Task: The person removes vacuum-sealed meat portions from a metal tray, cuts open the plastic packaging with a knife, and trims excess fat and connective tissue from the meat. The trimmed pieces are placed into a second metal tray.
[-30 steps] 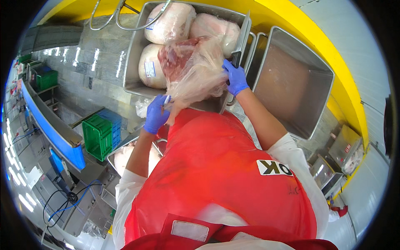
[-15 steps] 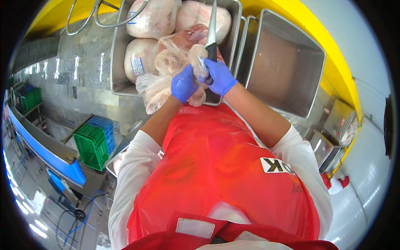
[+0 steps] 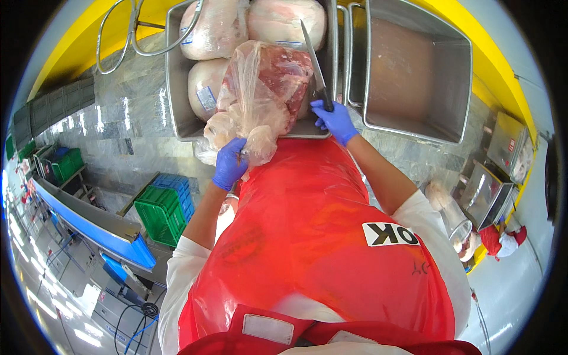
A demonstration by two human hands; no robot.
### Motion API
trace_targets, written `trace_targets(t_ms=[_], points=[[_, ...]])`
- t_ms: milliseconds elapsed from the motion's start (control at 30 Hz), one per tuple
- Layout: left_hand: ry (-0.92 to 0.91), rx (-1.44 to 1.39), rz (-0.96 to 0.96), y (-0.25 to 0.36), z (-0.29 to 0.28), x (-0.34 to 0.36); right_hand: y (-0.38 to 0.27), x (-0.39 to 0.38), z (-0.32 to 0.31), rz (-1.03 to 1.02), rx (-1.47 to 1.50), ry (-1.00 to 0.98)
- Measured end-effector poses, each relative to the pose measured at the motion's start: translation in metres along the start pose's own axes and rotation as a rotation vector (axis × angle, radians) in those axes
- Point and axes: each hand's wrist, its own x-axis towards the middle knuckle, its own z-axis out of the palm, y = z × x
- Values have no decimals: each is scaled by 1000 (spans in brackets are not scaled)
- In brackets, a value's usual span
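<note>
Currently, left hand [image 3: 231, 164] closed on bunched plastic bag [image 3: 251, 120], red meat [image 3: 293, 74] partly covered by it beyond that hand, right hand [image 3: 335, 121] clamped around a knife [image 3: 316, 64] that points away, metal bin [image 3: 180, 100] ahead of the left hand

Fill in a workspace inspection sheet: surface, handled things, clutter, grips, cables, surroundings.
Surface: steel tub; second steel tub to its right
Handled things: red meat, partly covered by a clear plastic bag; knife, blade pointing away
Clutter: three pale wrapped pieces beside and behind the red meat
Grips: left grip closed on the bag; right grip closed on the knife
Cables: coiled dark cable, blue cable, lower left
Surroundings: green crate and blue crate, left
</note>
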Motion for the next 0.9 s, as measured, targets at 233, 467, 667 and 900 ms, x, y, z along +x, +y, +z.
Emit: trace_targets(t_ms=[233, 467, 667, 900], points=[[-102, 109, 2, 5, -3, -15, -35, 119, 126, -277, -283, 116], [70, -35, -78, -35, 29, -72, -49, 144, 235, -25, 20, -36], [468, -593, -409, -54, -69, -3, -65, 103, 207, 176, 407, -173], [383, 175, 317, -25, -87, 119, -133, -41, 110, 207, 306, -142]])
